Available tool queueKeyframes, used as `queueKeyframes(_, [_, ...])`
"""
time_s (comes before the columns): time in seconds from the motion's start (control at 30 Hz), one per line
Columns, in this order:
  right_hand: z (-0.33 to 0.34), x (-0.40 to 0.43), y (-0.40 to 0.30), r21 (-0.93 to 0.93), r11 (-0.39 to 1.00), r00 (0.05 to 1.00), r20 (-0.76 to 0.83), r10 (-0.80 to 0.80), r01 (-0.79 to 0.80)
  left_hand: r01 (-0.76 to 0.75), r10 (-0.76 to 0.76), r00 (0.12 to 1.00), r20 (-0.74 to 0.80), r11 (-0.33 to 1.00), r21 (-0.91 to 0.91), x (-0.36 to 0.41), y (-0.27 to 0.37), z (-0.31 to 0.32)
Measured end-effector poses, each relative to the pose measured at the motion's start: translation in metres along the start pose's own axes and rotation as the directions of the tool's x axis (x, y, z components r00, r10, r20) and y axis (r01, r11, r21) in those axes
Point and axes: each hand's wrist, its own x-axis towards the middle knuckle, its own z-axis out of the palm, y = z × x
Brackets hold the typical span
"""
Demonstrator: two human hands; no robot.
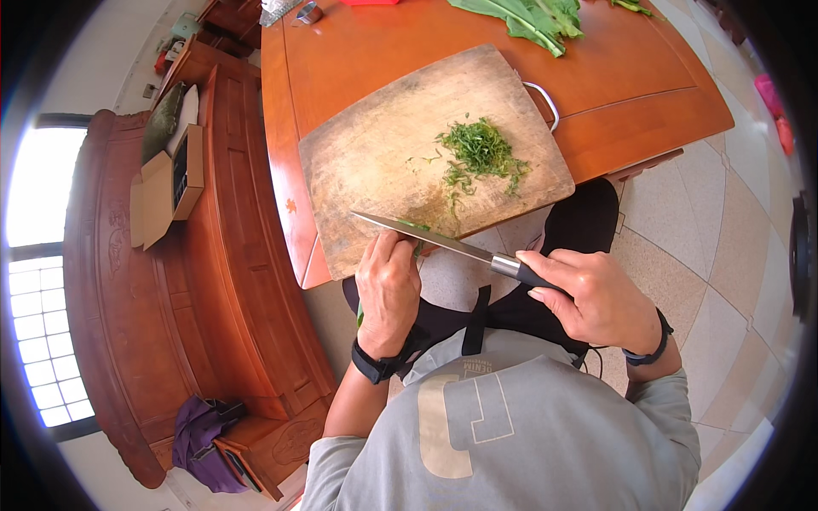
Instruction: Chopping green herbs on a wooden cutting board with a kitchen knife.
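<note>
My right hand (591, 297) grips the black handle of a kitchen knife (434, 238). The blade points left across the near edge of a worn wooden cutting board (390, 140). My left hand (386, 290) is closed around green leaves, mostly hidden by the fingers, with the knuckles against the blade. A bit of leaf (414, 225) shows just beyond the blade. Finely shredded greens (479, 148) lie in a loose heap on the right half of the board, with scraps trailing towards me.
The board rests on a polished wooden table (626, 70) and overhangs its near edge. Whole leafy greens (530, 19) lie at the far side, a small metal cup (309, 13) at the far left. A wooden bench (236, 255) holding an open cardboard box (185, 172) stands left.
</note>
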Motion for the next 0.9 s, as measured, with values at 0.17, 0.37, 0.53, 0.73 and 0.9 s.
queueKeyframes(0.17, [0.003, 0.002, -0.002, -0.01, 0.999, 0.999, 0.012, 0.032, -0.032, -0.008, 0.008, 1.0, -0.012, 1.0, -0.001, 0.001, 0.0, 0.0])
queueKeyframes(0.37, [0.01, 0.007, 0.002, -0.059, 0.998, 1.0, 0.006, -0.001, 0.001, -0.022, 0.021, 1.0, -0.023, 1.0, -0.011, 0.001, -0.001, 0.001])
queueKeyframes(0.53, [0.015, 0.014, 0.003, 0.053, 0.998, 0.999, 0.021, 0.03, -0.031, -0.025, 0.025, 0.999, -0.023, 1.0, -0.004, 0.0, -0.002, 0.001])
queueKeyframes(0.73, [0.042, 0.027, 0.006, 0.033, 0.999, 0.998, -0.047, 0.034, -0.033, -0.032, 0.032, 0.999, -0.012, 0.999, 0.009, 0.002, 0.0, 0.0])
queueKeyframes(0.9, [0.042, 0.029, 0.013, 0.072, 0.997, 0.995, -0.095, 0.011, -0.004, -0.035, 0.034, 0.999, -0.019, 0.999, -0.021, 0.001, -0.002, 0.001])
